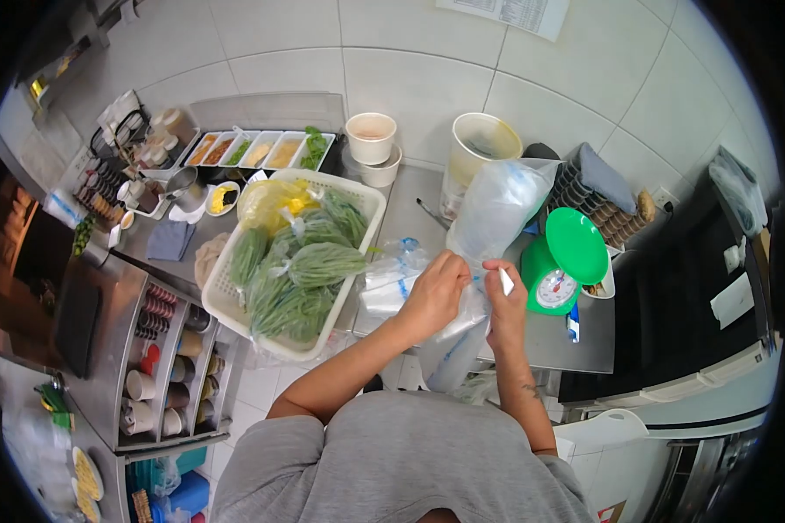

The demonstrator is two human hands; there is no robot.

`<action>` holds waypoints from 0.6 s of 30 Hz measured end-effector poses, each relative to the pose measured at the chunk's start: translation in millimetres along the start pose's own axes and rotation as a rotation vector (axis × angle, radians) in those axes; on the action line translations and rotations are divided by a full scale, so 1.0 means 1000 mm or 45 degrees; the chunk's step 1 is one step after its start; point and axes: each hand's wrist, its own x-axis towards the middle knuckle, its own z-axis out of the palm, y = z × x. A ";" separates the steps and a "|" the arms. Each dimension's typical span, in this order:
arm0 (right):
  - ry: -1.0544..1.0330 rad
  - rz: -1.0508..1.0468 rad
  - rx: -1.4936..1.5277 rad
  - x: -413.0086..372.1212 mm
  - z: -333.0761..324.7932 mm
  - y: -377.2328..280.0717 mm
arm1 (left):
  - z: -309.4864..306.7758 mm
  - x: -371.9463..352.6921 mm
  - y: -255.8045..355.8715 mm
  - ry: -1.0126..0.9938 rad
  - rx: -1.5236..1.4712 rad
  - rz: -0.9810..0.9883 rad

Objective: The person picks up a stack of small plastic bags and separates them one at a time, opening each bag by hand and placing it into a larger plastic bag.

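Note:
My left hand point(438, 292) is closed, its fingertips pinching a clear plastic bag point(452, 356) that hangs down in front of me. Around the same plastic, my right hand point(506, 309) is closed too, and a small white piece I cannot make out shows at its fingers. Just beyond my hands stands a bulky clear plastic bundle point(504, 205). Whether it joins the bag I hold cannot be seen. More flat plastic with blue print point(388, 288) lies beside my left hand. A green kitchen scale point(554, 275) with a round dial is right of my right hand.
A white basket point(371, 209) of bagged green vegetables point(301, 275) stands at left. Behind it are a topping tray point(262, 150) and stacked paper tubs point(371, 139). A large white bucket point(475, 139) stands by the wall. A pen point(432, 212) lies on the steel counter point(410, 196).

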 end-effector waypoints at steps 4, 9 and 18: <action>-0.187 0.230 0.091 0.003 0.001 -0.010 | -0.003 0.000 0.002 -0.015 0.121 0.050; -0.129 0.197 0.328 0.008 -0.005 -0.007 | -0.001 0.003 -0.001 0.016 0.185 0.097; -0.338 0.240 0.313 0.030 -0.076 0.028 | -0.022 0.032 0.005 -0.059 -1.537 -0.724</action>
